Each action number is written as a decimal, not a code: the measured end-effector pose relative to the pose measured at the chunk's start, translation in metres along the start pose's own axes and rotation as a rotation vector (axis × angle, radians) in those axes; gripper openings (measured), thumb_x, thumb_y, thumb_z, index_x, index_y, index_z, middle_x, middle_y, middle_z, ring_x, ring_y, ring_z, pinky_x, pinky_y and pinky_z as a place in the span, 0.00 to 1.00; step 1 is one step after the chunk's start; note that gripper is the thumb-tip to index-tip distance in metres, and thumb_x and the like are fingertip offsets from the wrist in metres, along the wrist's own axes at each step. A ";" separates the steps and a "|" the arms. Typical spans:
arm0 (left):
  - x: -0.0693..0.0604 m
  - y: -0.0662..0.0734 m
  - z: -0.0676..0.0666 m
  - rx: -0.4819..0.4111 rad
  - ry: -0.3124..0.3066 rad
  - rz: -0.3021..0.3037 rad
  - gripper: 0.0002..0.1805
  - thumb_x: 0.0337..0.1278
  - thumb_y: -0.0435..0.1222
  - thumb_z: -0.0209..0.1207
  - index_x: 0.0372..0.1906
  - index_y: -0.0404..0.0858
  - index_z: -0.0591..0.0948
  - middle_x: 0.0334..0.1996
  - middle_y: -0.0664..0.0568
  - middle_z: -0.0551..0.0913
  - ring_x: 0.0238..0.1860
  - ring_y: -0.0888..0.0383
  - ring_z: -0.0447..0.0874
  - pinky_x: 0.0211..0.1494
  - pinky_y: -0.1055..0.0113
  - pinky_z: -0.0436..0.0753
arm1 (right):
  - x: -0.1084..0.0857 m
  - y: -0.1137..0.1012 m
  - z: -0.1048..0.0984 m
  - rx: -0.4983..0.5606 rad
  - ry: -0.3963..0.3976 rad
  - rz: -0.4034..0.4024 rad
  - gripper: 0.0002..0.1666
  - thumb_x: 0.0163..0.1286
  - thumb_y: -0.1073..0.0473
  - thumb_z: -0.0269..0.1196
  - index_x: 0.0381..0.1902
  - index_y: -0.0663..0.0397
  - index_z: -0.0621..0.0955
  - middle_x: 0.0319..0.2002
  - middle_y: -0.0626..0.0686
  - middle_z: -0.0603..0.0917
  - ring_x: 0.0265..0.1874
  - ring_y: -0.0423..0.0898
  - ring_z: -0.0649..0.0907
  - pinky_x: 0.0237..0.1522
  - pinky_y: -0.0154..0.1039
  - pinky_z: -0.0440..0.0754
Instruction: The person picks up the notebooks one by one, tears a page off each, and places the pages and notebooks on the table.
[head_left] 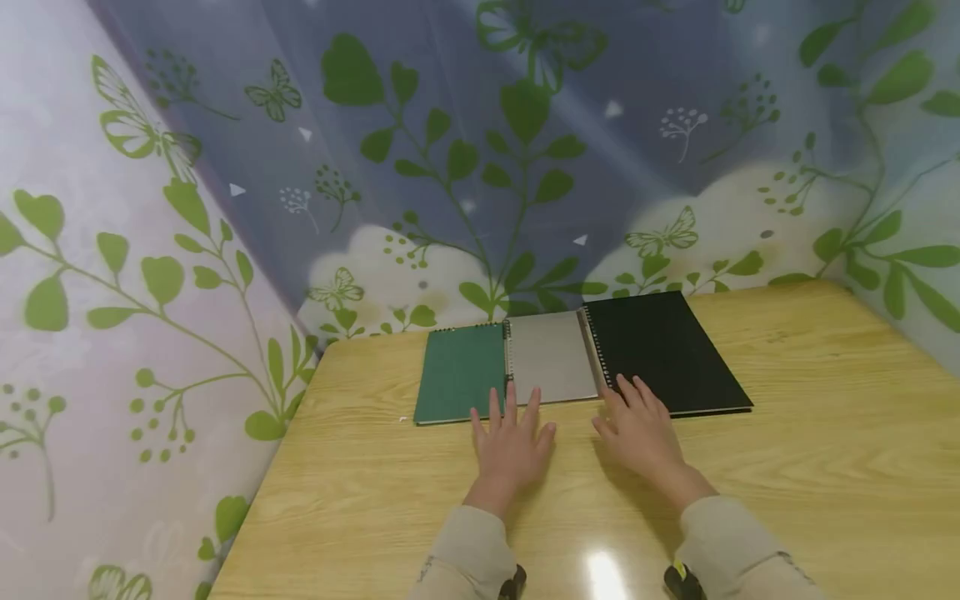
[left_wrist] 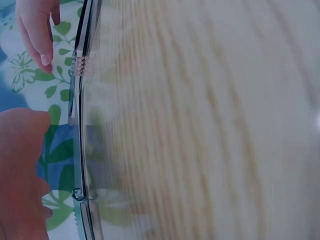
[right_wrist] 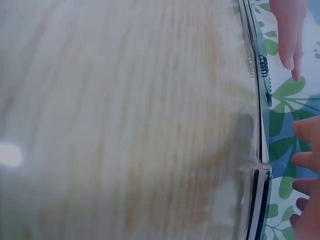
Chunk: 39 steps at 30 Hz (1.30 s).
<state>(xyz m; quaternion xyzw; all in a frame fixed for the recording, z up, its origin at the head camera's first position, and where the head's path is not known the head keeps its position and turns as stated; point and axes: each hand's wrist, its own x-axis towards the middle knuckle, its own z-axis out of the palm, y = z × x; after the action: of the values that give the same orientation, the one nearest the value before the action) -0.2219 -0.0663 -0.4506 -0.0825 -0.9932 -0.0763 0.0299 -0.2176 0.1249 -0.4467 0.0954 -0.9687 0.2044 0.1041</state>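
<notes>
Three spiral-bound notebooks lie in a row on the wooden table: a green one (head_left: 461,371) at left, a grey one (head_left: 551,358) in the middle and a larger black one (head_left: 663,350) at right. My left hand (head_left: 512,450), fingers spread, is at the near edges of the green and grey notebooks. By the black notebook's near left corner is my right hand (head_left: 641,429), fingers extended. Neither hand grips anything; contact with the covers cannot be told. In the left wrist view, the left hand (left_wrist: 20,175) is beside the notebooks' edges.
The wooden table (head_left: 360,500) reaches a patterned curtain (head_left: 450,192) with leaves and butterflies behind the notebooks. More of this cloth hangs at left and right. A small white speck lies left of the green notebook. Light reflects off the table's near part.
</notes>
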 end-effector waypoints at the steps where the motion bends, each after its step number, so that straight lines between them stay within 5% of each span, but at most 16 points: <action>1: 0.001 0.000 0.000 -0.014 0.008 0.004 0.31 0.66 0.58 0.35 0.71 0.56 0.52 0.73 0.48 0.50 0.73 0.44 0.42 0.69 0.38 0.44 | 0.001 0.000 0.000 0.014 0.020 -0.001 0.28 0.67 0.50 0.55 0.60 0.59 0.71 0.65 0.67 0.63 0.66 0.65 0.57 0.62 0.65 0.57; 6: 0.002 -0.002 -0.002 -0.100 0.107 0.039 0.22 0.67 0.50 0.43 0.62 0.49 0.70 0.61 0.51 0.72 0.65 0.48 0.64 0.67 0.46 0.60 | 0.003 0.001 0.000 0.096 0.076 0.004 0.21 0.66 0.54 0.56 0.52 0.61 0.76 0.58 0.66 0.69 0.61 0.64 0.62 0.59 0.62 0.62; 11: -0.004 -0.009 -0.008 -0.150 0.180 0.048 0.16 0.65 0.46 0.48 0.51 0.47 0.79 0.49 0.54 0.81 0.52 0.51 0.76 0.56 0.53 0.73 | 0.005 -0.005 0.006 0.187 0.078 0.030 0.16 0.66 0.57 0.56 0.47 0.61 0.78 0.54 0.64 0.71 0.55 0.62 0.67 0.55 0.59 0.67; 16: -0.016 -0.031 -0.011 -0.203 0.237 -0.029 0.12 0.60 0.42 0.54 0.45 0.44 0.82 0.35 0.55 0.84 0.36 0.55 0.78 0.37 0.62 0.75 | 0.002 -0.019 0.018 0.329 -0.008 0.094 0.15 0.67 0.57 0.54 0.47 0.60 0.77 0.51 0.61 0.73 0.51 0.58 0.73 0.48 0.53 0.74; 22: -0.020 -0.056 -0.009 -0.290 0.255 -0.111 0.14 0.58 0.43 0.55 0.46 0.43 0.82 0.32 0.54 0.83 0.36 0.54 0.78 0.37 0.61 0.76 | 0.002 -0.027 0.028 0.409 -0.036 0.123 0.13 0.67 0.58 0.55 0.45 0.60 0.78 0.47 0.59 0.75 0.45 0.54 0.80 0.46 0.50 0.78; 28: -0.016 -0.093 -0.004 -0.305 0.222 -0.211 0.16 0.56 0.45 0.54 0.46 0.42 0.79 0.34 0.53 0.81 0.39 0.52 0.78 0.36 0.56 0.76 | 0.006 -0.032 0.035 0.397 -0.011 0.081 0.12 0.66 0.59 0.55 0.40 0.60 0.81 0.43 0.59 0.77 0.44 0.55 0.77 0.46 0.50 0.75; 34: -0.014 -0.128 -0.016 -0.424 0.115 -0.339 0.21 0.57 0.45 0.53 0.49 0.33 0.74 0.42 0.44 0.78 0.44 0.47 0.75 0.42 0.54 0.77 | 0.012 -0.040 0.041 0.392 -0.005 0.057 0.12 0.65 0.61 0.56 0.40 0.61 0.81 0.42 0.59 0.79 0.44 0.56 0.77 0.49 0.51 0.75; 39: -0.013 -0.153 -0.019 -0.433 0.062 -0.398 0.26 0.59 0.45 0.50 0.55 0.30 0.70 0.48 0.40 0.75 0.52 0.41 0.69 0.49 0.49 0.72 | 0.016 -0.053 0.049 0.411 -0.054 0.025 0.12 0.65 0.61 0.56 0.41 0.63 0.81 0.42 0.59 0.80 0.45 0.56 0.78 0.50 0.50 0.75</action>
<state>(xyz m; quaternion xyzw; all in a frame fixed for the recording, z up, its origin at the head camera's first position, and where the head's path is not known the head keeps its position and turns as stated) -0.2345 -0.2203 -0.4551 0.1119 -0.9490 -0.2935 0.0265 -0.2293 0.0550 -0.4667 0.1081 -0.9101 0.3965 0.0539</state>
